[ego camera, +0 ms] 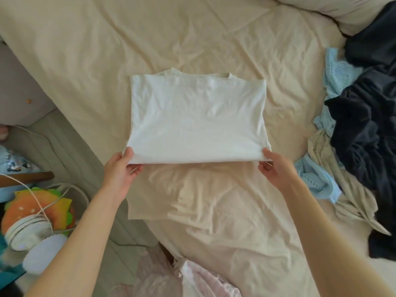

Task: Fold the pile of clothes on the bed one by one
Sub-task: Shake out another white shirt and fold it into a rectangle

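Soft daylight, cream-sheeted bed [214, 39], pale tiled floor [120, 249] left, burger-shaped cushion [32, 202] beside it.

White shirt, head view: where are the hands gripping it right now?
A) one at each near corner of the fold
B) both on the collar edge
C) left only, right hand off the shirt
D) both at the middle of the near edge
A: the left hand pinches the near left corner of the white shirt and the right hand pinches the near right corner; the collar lies at the far edge.
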The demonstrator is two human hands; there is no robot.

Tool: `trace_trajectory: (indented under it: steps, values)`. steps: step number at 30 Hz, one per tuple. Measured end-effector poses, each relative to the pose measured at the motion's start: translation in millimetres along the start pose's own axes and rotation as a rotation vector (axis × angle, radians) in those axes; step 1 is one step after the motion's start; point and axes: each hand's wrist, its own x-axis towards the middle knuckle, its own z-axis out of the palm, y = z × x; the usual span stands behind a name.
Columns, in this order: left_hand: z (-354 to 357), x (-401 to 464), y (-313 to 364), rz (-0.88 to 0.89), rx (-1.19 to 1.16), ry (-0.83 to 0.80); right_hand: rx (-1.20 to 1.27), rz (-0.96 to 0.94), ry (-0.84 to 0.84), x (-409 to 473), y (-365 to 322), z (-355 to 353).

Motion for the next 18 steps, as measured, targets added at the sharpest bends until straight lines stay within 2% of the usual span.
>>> trace_trajectory:
  steps: [6,8,10,11,12,13,15,16,17,18]
  values:
    - [-19,-24,-25,-0.043,0.118,0.048,-0.223,-0.033,0.159,-20,38,-22]
    - [-16,-25,-30,-0.017,0.131,0.053,-0.475,-0.213,0.286,-24,49,-17]
    - [-9,-28,-31,0.044,0.129,0.056,-0.798,-0.593,0.408,-32,59,-7]
    - [-4,-31,-32,0.075,0.124,0.065,-0.925,-0.796,0.356,-38,65,-2]
    - [0,-36,-31,0.107,0.123,0.079,-1.053,-0.95,0.236,-43,73,4]
    - [5,-42,-30,0.144,0.13,0.093,-1.177,-1.028,0.077,-45,81,8]
    - [16,-54,-28,0.251,0.189,0.104,-1.372,-0.959,-0.196,-46,95,18]
    - [23,-60,-27,0.336,0.26,0.099,-1.395,-0.876,-0.266,-45,98,21]
    - [31,-67,-26,0.447,0.349,0.088,-1.338,-0.776,-0.303,-44,95,24]
    - [42,-74,-24,0.57,0.437,0.07,-1.171,-0.671,-0.317,-46,90,26]
